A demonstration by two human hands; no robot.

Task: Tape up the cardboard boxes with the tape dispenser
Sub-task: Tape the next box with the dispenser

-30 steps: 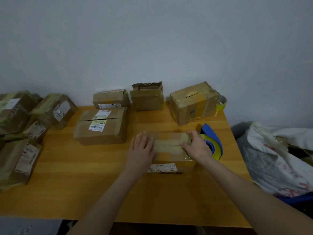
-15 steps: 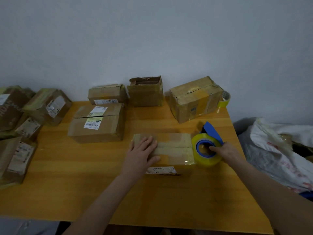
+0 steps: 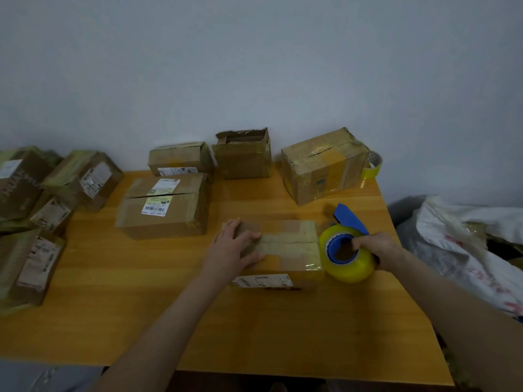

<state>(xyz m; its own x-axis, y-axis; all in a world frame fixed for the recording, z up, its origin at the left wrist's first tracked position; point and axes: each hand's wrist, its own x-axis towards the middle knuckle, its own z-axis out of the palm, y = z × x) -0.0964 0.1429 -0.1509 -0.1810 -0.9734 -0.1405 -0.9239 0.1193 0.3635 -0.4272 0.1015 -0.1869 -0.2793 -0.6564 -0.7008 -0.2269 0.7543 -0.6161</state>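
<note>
Box being taped: the small cardboard box [image 3: 294, 233] lies lengthwise on the wooden table [image 3: 141, 306], near its right side, with a strip of clear tape [image 3: 285, 246] along its top seam.
Left hand: the left hand [image 3: 230, 251] lies palm down on the left part of the box top, fingers straight and spread, clasping nothing.
Why it sits there: likely to pin the light box so that it does not slide when the tape is pulled.
Tape dispenser: the tape dispenser [image 3: 349, 260], a yellow roll on a blue core with a blue guard, sits against the right end of the box.
Right hand: the right hand [image 3: 380, 247] grasps the dispenser, fingers hooked into the core, wrist reaching in from the right.
Why it is held so: at the box's end, probably to carry the tape over the edge or tear it off (which one I cannot tell).
Waiting boxes: a labelled box [image 3: 164, 219] with a split seam and an open-topped box [image 3: 243, 162] stand behind, well apart from both hands.
Spare roll: a second tape roll [image 3: 373, 166] stands at the back right corner, just beside a large taped box [image 3: 319, 176].
</note>
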